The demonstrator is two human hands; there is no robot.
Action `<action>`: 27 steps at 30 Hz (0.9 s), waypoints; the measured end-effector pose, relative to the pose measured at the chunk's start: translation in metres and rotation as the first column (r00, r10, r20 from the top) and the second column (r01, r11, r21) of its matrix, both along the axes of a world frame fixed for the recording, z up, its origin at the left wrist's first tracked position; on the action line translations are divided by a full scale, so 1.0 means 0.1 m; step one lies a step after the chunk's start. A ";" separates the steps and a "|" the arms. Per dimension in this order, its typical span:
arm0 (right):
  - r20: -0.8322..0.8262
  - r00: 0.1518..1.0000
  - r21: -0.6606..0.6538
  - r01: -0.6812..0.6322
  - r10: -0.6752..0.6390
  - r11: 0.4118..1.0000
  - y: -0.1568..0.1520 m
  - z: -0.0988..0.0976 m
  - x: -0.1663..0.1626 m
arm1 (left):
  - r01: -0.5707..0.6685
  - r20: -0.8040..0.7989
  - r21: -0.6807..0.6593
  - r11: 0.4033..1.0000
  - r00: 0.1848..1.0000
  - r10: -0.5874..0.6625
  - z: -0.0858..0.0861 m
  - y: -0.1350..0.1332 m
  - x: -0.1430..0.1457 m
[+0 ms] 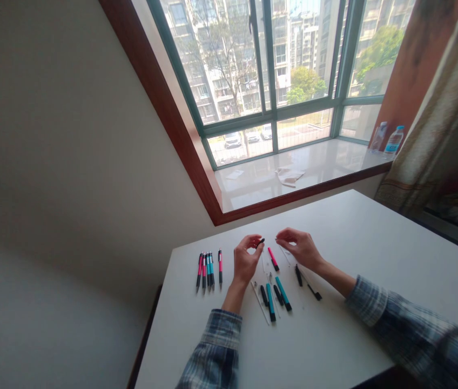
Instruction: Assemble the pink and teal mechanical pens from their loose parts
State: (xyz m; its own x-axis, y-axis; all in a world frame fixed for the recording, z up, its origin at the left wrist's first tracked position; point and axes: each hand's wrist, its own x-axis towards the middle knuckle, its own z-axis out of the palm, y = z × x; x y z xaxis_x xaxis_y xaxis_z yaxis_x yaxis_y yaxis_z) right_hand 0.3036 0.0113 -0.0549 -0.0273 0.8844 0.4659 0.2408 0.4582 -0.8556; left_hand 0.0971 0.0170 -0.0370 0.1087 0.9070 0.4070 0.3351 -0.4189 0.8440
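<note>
My left hand (246,260) pinches a small black pen part (260,242) between thumb and fingertips above the table. Opposite it, my right hand (301,248) is closed in a pinch on something too small to name. Between and below the hands lies a pink pen barrel (273,259) with a black grip. Closer to me are a teal barrel (270,302), a second teal barrel (283,294), black clip pieces (263,295) and thin white refills (260,302). Under my right wrist are a black clip piece (298,275) and another black part (315,293).
Several whole pens (205,270) in pink and teal lie in a row left of my left hand, with a single pink pen (220,268) beside them. Behind the white table (334,346) is a window sill (249,189) with papers (289,176) and plastic bottles (394,141). A curtain (427,108) hangs right.
</note>
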 end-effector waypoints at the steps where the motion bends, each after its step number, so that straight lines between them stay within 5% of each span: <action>1: -0.018 1.000 -0.012 -0.009 0.009 1.000 0.01 -0.02 0.00 | -0.004 -0.011 0.010 1.000 1.000 0.004 0.01 -0.01 0.01; 27: -0.026 0.995 -0.068 -0.097 0.096 0.993 0.00 -0.07 -0.03 | 0.141 -0.116 0.077 0.987 0.985 -0.131 0.03 -0.07 0.04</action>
